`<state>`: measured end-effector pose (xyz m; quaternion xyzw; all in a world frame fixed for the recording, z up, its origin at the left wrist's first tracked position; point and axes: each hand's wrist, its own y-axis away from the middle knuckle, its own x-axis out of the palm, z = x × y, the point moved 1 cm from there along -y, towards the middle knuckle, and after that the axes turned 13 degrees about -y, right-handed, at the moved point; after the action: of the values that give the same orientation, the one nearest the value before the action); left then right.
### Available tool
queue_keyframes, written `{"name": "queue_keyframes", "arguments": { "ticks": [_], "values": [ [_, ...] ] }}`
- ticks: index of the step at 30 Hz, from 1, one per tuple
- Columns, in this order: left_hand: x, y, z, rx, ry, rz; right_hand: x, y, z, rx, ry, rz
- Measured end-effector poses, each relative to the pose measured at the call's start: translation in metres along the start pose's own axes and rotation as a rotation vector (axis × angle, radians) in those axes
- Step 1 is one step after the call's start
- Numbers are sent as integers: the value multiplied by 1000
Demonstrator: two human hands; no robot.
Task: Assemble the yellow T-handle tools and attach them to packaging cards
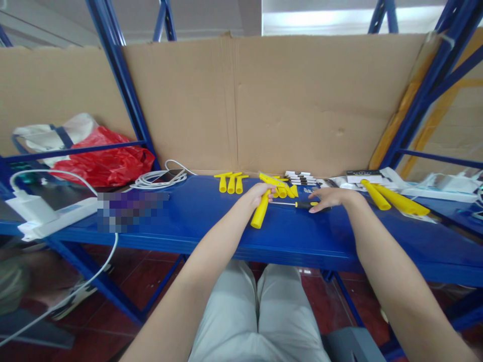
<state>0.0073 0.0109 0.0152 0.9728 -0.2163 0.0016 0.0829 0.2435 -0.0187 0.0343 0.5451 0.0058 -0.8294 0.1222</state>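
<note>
The yellow tool (258, 216) is above the near-middle part of the blue table (211, 221), its round tubular handle slanting toward the near edge and its flat head pointing to the far side. The left hand (262, 193) has its fingers wrapped around it at the upper end of the handle, just below the head, pinching it firmly enough to hold it at a tilt. Just to the right is a screwdriver (302, 204) with a black and yellow handle, its metal shaft pointing left toward the yellow tool. The right hand (327, 197) is over the handle end, palm down, fingers curved and thumb somewhat apart; whether it has closed on the handle cannot be told. Right behind the left hand is a cluster of yellow pieces (282, 192), partly hidden, and a little left of it three yellow scrapers (231, 185) lie side by side, their open handle ends facing near. Beyond the cluster, at the far edge, are small black-and-white packets (301, 178). Farther right, two yellow tubes (400, 200) lie at a slant, near a black-and-white box (364, 177). On the far left are a coiled white cable (160, 179), a red plastic bag (109, 158) and, nearer, a white power strip (70, 218). A cardboard panel (302, 105) stands along the far side.
</note>
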Motion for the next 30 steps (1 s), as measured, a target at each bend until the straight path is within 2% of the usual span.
{"name": "queue_keyframes", "arguments": {
  "ticks": [5,8,10,14,16,21,23,27,30],
  "values": [
    [-8,-6,5,-34,65,-48,-4,-1,-8,38,41,38],
    [-9,-6,4,-59,83,-80,-11,7,-7,-3,-49,-45],
    [-10,-4,3,-61,103,-102,-16,16,-6,-51,-192,-130],
    [-10,-2,0,-28,133,-140,-22,34,-6,-120,-689,-236],
    [-10,-1,0,-21,132,-161,-24,37,-5,-155,-916,-362],
    [-11,-2,1,-50,143,-207,-30,35,6,-293,-1429,-821],
    [-12,-4,2,-57,142,-212,-33,34,11,-295,-1581,-994],
    [-13,-6,4,-72,106,-221,-37,38,16,-233,-1709,-1319],
    [-12,-6,5,-86,77,-222,-38,41,17,-217,-1748,-1394]
  ]
}}
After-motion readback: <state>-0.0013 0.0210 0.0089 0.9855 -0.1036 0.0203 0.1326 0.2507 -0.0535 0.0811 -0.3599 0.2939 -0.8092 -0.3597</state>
